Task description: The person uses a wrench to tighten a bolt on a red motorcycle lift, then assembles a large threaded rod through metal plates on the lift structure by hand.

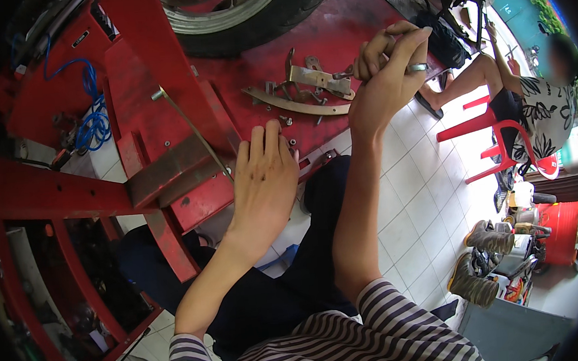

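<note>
My left hand (pixel 266 175) is low over the near edge of the red metal platform (pixel 226 73), back up, fingers stretched forward; its thumb is mostly hidden. My right hand (pixel 389 67) is raised and closed over the platform's right side. A short grey metal end shows beside its fingers, but what they hold is mostly hidden. Between the hands lie a curved metal strip (pixel 296 104) and a bent metal bracket (pixel 318 78). Several small bolts and nuts (pixel 286 120) are scattered around them.
A wheel with a black tyre (pixel 250 34) is at the far side. Left stands a red steel frame (pixel 157 55) with a thin rod (pixel 190 130) and blue cable (pixel 93 121). Another person (pixel 541 106) sits on a red chair (pixel 488 127) at right, above boots (pixel 476 278).
</note>
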A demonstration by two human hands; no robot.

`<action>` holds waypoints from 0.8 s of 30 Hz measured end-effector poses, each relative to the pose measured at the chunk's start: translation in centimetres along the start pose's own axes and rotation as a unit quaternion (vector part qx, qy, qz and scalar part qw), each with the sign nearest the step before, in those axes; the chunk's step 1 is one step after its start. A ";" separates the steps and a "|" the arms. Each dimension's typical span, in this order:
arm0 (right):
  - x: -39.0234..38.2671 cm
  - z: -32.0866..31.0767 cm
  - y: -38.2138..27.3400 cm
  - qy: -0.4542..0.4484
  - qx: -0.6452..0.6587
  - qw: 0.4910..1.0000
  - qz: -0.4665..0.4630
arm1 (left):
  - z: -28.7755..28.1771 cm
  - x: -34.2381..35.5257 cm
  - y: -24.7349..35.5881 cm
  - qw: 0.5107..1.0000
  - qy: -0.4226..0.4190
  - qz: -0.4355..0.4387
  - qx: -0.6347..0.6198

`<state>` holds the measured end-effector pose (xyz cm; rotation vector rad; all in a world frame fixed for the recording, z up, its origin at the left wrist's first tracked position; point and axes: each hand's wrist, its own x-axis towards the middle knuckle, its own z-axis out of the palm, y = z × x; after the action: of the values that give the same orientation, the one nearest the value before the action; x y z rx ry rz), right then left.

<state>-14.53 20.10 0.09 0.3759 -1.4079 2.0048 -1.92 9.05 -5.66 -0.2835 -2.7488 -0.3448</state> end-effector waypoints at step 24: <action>-6.0 7.6 -0.6 -0.315 -0.064 0.943 0.086 | -9.8 0.3 -6.5 0.929 0.133 -0.157 -0.309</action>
<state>-10.65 11.24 0.06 0.9257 -2.0025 2.0017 -0.60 0.29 2.09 0.0564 -2.3398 -1.2412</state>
